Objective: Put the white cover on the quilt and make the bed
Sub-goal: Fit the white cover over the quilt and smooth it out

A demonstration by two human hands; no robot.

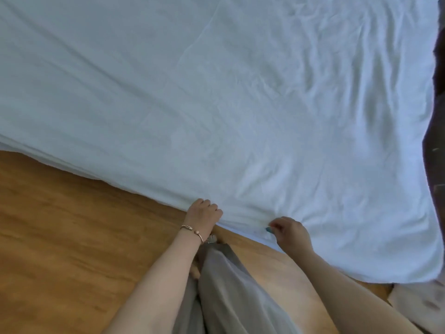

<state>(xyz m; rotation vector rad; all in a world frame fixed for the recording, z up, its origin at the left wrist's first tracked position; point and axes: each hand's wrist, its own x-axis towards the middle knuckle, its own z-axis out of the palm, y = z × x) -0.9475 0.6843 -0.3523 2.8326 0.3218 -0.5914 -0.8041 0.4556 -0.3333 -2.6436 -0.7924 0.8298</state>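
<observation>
White cover (240, 104): spread on bed. Left hand (204, 213) and right hand (290, 233) each pinch its near hem. Advised: pull evenly, keeping the edge straight.

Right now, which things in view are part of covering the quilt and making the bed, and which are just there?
Part of the job:
white cover, spread out wrinkled
left hand, gripping its near edge
right hand, pinching that edge

Just there:
wooden floor
bracelet on the left wrist
dark patterned fabric at far right

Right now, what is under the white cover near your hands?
Wooden floor shows beneath the white cover's near edge, where the left hand and right hand each have a grip. Whatever lies beneath the cover itself is hidden.
</observation>
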